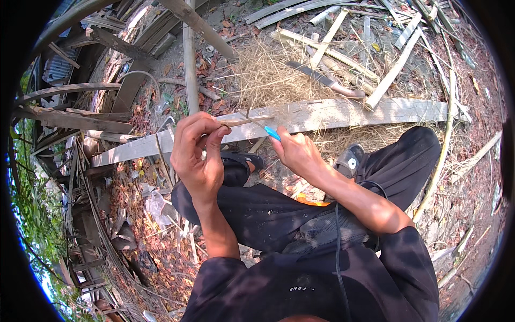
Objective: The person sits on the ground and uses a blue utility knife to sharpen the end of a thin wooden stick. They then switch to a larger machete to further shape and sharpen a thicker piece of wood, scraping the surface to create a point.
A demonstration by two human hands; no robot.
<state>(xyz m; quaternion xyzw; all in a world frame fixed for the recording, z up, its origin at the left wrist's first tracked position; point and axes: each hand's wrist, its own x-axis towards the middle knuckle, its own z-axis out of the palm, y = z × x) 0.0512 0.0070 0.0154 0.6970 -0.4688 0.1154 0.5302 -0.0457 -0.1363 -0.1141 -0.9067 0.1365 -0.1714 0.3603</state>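
Observation:
My left hand (199, 153) is raised over a long wooden plank (332, 119), its fingers pinched on one end of a thin, light-brown bamboo stick (248, 121). The stick points right, toward my other hand. My right hand (301, 156) is closed around the blue handle of a small knife (272, 132). Its thin blade lies close against the stick; I cannot tell whether the two touch. Beyond the plank, a large knife (317, 74) with a dark blade and a wooden handle rests on bamboo pieces and shavings.
A heap of straw-coloured shavings (268, 70) spreads beyond the plank. Split bamboo lengths (394, 70) are scattered at the far right. Stacked timber and poles (75, 121) stand at the left. A bamboo post (190, 59) rises past the plank. My bent legs (257, 214) are below my hands.

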